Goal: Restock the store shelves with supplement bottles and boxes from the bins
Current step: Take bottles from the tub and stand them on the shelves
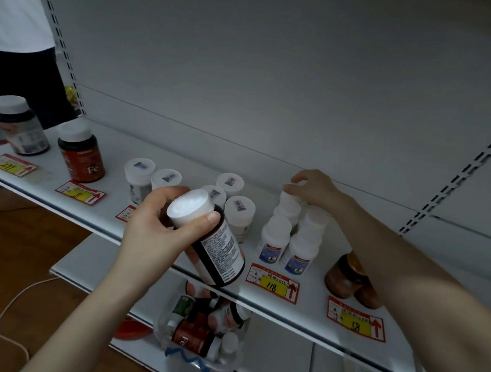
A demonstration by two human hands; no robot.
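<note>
Supplement bottle (pixel 218 242) sits tilted in left hand (pixel 151 225), fingers (pixel 163 198) round its cap (pixel 190 207); right hand (pixel 315 189) pinching a white bottle (pixel 288 203) could easily topple the neighbours (pixel 275 239).

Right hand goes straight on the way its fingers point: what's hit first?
Likely the sticker-capped bottle to the left of the right hand, which grips a white bottle by its cap. Depth is unclear; it may pass behind.

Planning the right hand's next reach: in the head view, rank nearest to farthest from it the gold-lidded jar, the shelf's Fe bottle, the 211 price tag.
1. Gold-lidded jar, front-right of the right hand.
2. Fe bottle, far left on shelf.
3. 211 price tag, leftmost.
</note>
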